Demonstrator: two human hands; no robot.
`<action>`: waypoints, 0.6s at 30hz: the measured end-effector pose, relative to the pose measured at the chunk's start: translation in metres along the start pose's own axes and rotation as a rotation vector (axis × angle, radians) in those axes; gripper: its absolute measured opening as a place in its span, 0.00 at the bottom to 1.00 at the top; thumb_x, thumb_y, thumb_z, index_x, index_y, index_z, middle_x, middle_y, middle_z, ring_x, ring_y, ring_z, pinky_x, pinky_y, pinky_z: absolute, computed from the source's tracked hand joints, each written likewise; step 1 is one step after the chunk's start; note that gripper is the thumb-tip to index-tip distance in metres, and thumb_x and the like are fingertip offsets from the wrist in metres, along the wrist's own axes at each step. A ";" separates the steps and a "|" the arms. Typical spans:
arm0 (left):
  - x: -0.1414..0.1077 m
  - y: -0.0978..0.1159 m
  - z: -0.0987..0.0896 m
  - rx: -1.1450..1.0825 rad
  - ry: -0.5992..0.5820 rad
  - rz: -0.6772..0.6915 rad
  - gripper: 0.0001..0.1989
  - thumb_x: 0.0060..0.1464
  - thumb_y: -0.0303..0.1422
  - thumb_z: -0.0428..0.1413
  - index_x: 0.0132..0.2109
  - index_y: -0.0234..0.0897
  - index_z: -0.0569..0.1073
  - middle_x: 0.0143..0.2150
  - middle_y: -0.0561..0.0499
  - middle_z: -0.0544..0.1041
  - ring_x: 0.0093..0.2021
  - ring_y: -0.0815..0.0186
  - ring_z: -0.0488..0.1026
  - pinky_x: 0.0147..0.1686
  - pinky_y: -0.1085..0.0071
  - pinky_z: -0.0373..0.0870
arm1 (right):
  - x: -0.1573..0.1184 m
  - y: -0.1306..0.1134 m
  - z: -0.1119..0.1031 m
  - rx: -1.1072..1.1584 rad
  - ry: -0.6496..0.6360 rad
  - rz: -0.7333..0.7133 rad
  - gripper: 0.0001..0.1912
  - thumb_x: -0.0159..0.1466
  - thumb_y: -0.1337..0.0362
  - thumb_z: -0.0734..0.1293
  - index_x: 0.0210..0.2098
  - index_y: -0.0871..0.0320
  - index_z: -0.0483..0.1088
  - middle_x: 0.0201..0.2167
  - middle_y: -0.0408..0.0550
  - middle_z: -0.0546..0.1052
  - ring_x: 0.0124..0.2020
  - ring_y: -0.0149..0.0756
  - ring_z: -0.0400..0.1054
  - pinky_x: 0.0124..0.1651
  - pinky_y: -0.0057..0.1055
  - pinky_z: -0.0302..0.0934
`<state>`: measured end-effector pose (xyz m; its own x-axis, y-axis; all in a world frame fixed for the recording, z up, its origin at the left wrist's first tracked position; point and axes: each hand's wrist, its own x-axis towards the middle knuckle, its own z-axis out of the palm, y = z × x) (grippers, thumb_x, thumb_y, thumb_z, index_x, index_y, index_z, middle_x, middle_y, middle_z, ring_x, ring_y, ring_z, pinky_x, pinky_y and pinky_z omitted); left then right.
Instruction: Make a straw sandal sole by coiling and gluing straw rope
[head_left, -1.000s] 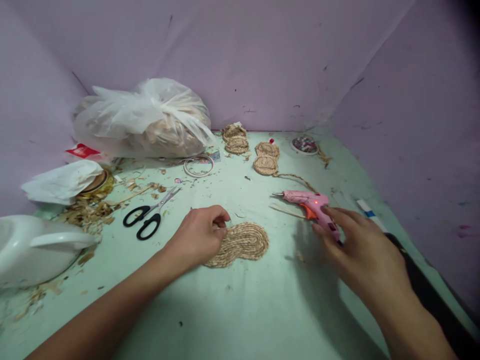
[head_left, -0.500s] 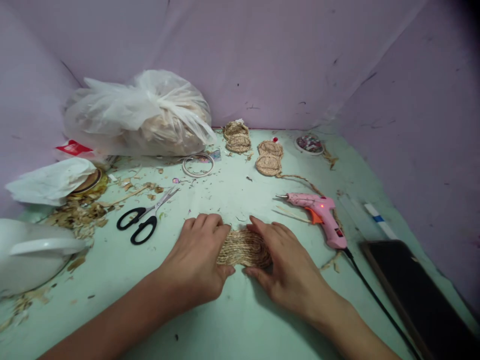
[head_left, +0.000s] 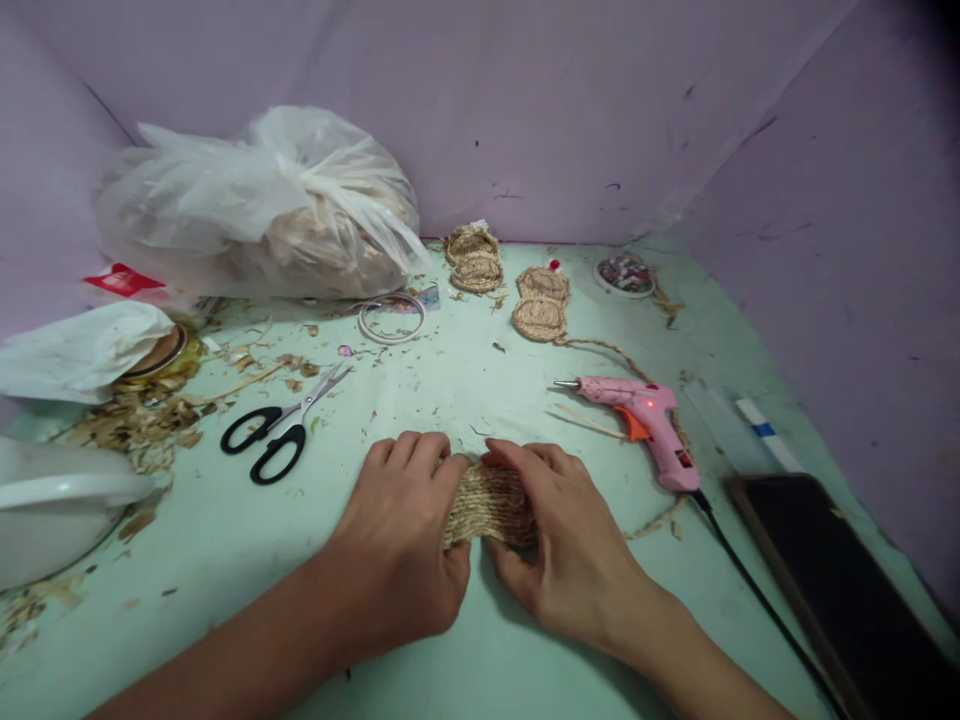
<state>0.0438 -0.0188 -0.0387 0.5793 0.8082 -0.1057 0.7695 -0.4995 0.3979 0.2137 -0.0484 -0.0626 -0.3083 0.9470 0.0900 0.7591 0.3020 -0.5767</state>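
Between my hands is a woven piece of coiled straw cord (head_left: 486, 503), its rows running side to side and curving round at the right. My left hand (head_left: 409, 530) grips its left end, fingers over the far edge and thumb at the near edge. Around the right end my right hand (head_left: 559, 530) is closed in the same way. Both ends of the piece are hidden under the hands. To the right lies a pink glue gun (head_left: 637, 415) with an orange trigger and a lit red light. Black-handled scissors (head_left: 281, 430) lie partly open at the left.
Two smaller braided pieces (head_left: 541, 303) (head_left: 475, 262) lie at the back, one trailing a cord. A stuffed plastic bag (head_left: 262, 215), white ring (head_left: 391, 318), dish of small bits (head_left: 624, 275), phone (head_left: 832, 590), white jug (head_left: 60, 515) and straw scraps (head_left: 135, 425) surround the work area.
The hands have drawn slightly closer together around the woven piece, and less of its right end shows. The whole view has shifted a little; the objects on the table stay in place.
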 end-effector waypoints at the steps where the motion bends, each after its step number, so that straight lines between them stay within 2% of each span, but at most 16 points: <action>1: 0.000 0.000 0.001 0.001 0.016 0.002 0.16 0.41 0.32 0.52 0.41 0.36 0.68 0.43 0.43 0.66 0.44 0.53 0.61 0.43 0.55 0.59 | 0.000 0.000 0.000 -0.003 0.001 0.001 0.34 0.48 0.69 0.65 0.55 0.60 0.54 0.45 0.51 0.69 0.45 0.44 0.57 0.48 0.43 0.54; 10: 0.001 0.002 0.002 -0.004 0.011 -0.021 0.16 0.42 0.33 0.52 0.41 0.34 0.68 0.42 0.42 0.68 0.44 0.53 0.62 0.44 0.54 0.58 | 0.001 0.000 0.003 0.004 0.018 0.005 0.35 0.47 0.68 0.65 0.54 0.60 0.54 0.44 0.51 0.69 0.44 0.43 0.58 0.47 0.43 0.54; 18: 0.003 0.000 0.003 -0.028 0.017 -0.029 0.15 0.40 0.32 0.53 0.39 0.36 0.69 0.40 0.44 0.68 0.42 0.54 0.63 0.42 0.56 0.58 | 0.003 0.001 0.004 0.048 0.046 0.037 0.32 0.45 0.70 0.65 0.49 0.57 0.57 0.42 0.49 0.70 0.43 0.43 0.60 0.46 0.43 0.55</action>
<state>0.0463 -0.0169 -0.0416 0.5523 0.8273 -0.1024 0.7777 -0.4672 0.4206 0.2118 -0.0461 -0.0659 -0.2534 0.9617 0.1045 0.7406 0.2624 -0.6185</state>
